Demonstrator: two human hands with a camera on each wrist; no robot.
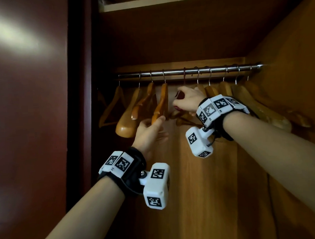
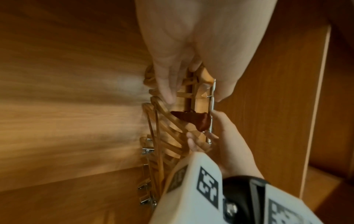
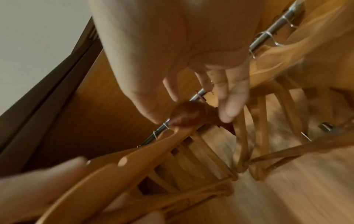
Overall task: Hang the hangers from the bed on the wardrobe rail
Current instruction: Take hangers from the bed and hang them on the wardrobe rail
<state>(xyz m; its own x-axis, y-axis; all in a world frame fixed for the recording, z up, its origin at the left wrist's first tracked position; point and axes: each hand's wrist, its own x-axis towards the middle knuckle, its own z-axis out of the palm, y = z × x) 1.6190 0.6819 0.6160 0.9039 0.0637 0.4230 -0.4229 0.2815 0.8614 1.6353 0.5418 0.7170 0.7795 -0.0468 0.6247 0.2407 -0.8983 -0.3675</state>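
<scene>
text: none readable; wrist units [image 1: 156, 185] — black-and-white square marker codes only

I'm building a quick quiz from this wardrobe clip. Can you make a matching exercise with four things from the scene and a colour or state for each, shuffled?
Things:
1. wardrobe rail
2. dark hanger
3. left hand
4. right hand

States:
A. touches the end of a light wooden hanger
B. shiny metal, many hooks over it
C. reddish-brown, darker than the rest
D. grips the dark hanger below the rail

Pairs: 1-B, 2-C, 3-A, 4-D
</scene>
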